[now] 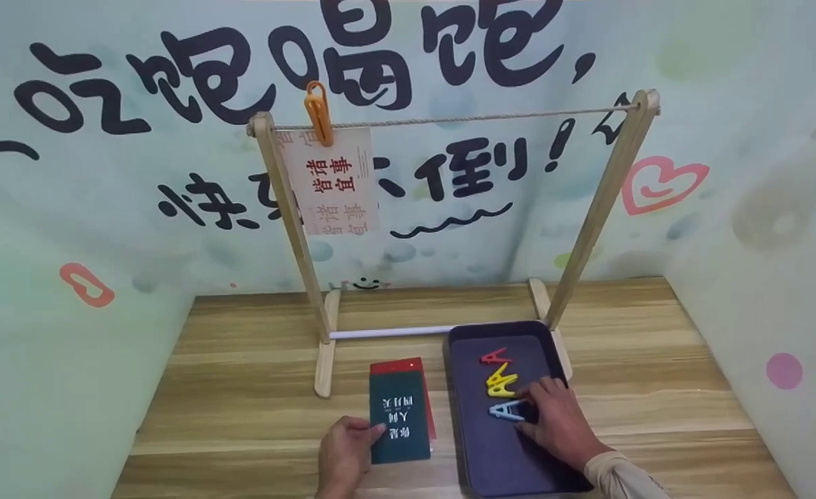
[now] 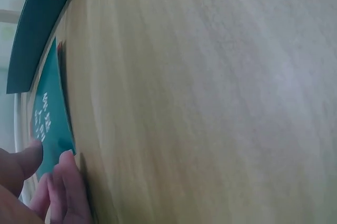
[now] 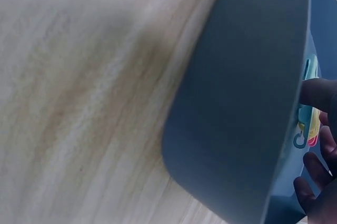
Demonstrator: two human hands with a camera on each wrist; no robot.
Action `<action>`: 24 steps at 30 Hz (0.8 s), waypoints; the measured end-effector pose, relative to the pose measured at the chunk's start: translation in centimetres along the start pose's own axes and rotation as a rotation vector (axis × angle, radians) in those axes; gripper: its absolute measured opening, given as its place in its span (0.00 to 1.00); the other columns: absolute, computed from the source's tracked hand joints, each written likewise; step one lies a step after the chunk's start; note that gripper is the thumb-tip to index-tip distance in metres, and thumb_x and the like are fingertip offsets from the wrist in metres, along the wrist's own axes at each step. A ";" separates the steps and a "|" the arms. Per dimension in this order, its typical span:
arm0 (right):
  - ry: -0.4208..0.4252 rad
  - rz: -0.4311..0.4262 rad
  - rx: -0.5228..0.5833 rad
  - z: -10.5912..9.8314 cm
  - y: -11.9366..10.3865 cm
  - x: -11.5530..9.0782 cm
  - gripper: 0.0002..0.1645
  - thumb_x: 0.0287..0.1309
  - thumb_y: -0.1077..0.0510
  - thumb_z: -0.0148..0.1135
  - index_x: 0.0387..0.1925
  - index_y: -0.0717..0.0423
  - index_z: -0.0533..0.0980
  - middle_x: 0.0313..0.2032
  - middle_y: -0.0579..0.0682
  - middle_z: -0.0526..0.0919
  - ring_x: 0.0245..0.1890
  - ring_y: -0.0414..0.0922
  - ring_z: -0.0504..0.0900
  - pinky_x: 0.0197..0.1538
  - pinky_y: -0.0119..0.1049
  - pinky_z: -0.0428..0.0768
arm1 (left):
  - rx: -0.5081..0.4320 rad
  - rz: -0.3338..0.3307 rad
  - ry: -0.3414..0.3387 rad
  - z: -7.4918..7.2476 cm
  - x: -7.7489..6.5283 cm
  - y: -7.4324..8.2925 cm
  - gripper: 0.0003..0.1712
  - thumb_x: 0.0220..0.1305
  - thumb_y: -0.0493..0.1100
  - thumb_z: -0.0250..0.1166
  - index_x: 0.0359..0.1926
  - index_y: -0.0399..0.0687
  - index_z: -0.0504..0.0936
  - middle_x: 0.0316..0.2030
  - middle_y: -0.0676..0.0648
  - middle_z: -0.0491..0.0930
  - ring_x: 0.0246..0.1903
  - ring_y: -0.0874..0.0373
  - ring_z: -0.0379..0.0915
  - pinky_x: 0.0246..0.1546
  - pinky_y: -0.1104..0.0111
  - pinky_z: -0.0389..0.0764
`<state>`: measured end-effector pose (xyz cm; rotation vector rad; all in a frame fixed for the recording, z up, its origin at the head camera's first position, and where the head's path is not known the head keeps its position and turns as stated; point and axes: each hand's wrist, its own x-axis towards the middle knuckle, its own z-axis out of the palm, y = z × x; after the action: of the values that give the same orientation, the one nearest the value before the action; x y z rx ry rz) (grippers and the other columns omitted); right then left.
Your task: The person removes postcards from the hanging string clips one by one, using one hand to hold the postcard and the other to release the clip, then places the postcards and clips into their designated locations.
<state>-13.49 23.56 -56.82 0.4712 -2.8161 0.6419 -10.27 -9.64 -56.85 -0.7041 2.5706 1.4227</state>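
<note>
My left hand (image 1: 344, 450) holds the lower left edge of a dark green card (image 1: 397, 395) with white writing, thumb on top. Beneath that card lies a red card (image 1: 397, 364), mostly covered. Over the dark tray (image 1: 498, 461), my right hand (image 1: 562, 424) pinches a light blue clothespin (image 1: 505, 411) between thumb and finger. In the right wrist view the blue clothespin (image 3: 305, 113) is partly hidden by the fingers. Yellow clothespins (image 1: 501, 382) and a red clothespin (image 1: 494, 357) lie farther up the tray.
Behind the cards stands a wooden frame (image 1: 591, 222) with a rope (image 1: 463, 119) strung across its top. An orange clothespin (image 1: 319, 121) clips a pink printed card (image 1: 339, 180) to the rope's left end. A white bar (image 1: 391, 333) joins the frame's feet.
</note>
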 end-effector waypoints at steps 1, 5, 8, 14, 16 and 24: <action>-0.005 0.010 0.000 0.1 -0.1 0.1 0.28 0.24 0.56 0.79 0.34 0.49 0.76 0.27 0.40 0.70 0.30 0.41 0.66 0.34 0.34 0.61 | 0.002 0.008 -0.006 -0.1 0.1 0.0 0.21 0.47 0.53 0.71 0.37 0.44 0.78 0.30 0.47 0.82 0.24 0.60 0.76 0.24 0.69 0.74; -0.028 0.043 -0.003 0.3 -0.8 0.4 0.32 0.24 0.57 0.78 0.39 0.51 0.74 0.29 0.42 0.71 0.32 0.42 0.67 0.35 0.36 0.65 | -0.013 -0.003 -0.063 -0.5 0.2 -0.1 0.24 0.47 0.53 0.70 0.40 0.42 0.78 0.33 0.46 0.82 0.31 0.59 0.76 0.29 0.67 0.76; -0.019 0.051 0.019 0.3 -1.5 0.6 0.38 0.24 0.56 0.78 0.45 0.53 0.72 0.33 0.46 0.72 0.33 0.42 0.69 0.37 0.38 0.69 | -0.035 0.002 -0.096 -0.9 0.0 -0.1 0.26 0.48 0.53 0.70 0.42 0.40 0.77 0.34 0.45 0.82 0.30 0.59 0.76 0.29 0.67 0.77; 0.089 0.000 0.055 -0.8 -2.5 1.5 0.45 0.23 0.55 0.79 0.51 0.53 0.69 0.36 0.51 0.71 0.30 0.41 0.70 0.35 0.38 0.71 | -0.128 0.103 -0.093 -2.7 0.1 1.4 0.26 0.50 0.53 0.69 0.43 0.38 0.76 0.34 0.42 0.81 0.25 0.59 0.75 0.23 0.69 0.77; 0.105 -0.029 0.049 -1.3 -2.8 1.9 0.45 0.24 0.55 0.79 0.51 0.53 0.69 0.36 0.51 0.71 0.30 0.41 0.70 0.34 0.37 0.70 | -0.145 0.127 -0.078 -3.5 0.2 2.3 0.26 0.50 0.53 0.69 0.43 0.37 0.76 0.34 0.41 0.81 0.25 0.58 0.75 0.23 0.69 0.77; 0.121 -0.169 -0.023 -4.0 -4.0 4.0 0.44 0.28 0.54 0.77 0.53 0.53 0.69 0.39 0.48 0.70 0.34 0.41 0.70 0.36 0.35 0.70 | -0.177 0.151 -0.105 -6.2 0.2 6.5 0.28 0.50 0.54 0.69 0.46 0.39 0.76 0.39 0.41 0.80 0.33 0.57 0.78 0.30 0.68 0.82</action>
<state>-15.22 20.90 -50.60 0.6359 -2.6323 0.5824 -12.66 -11.96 -48.52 -0.4498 2.4854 1.7008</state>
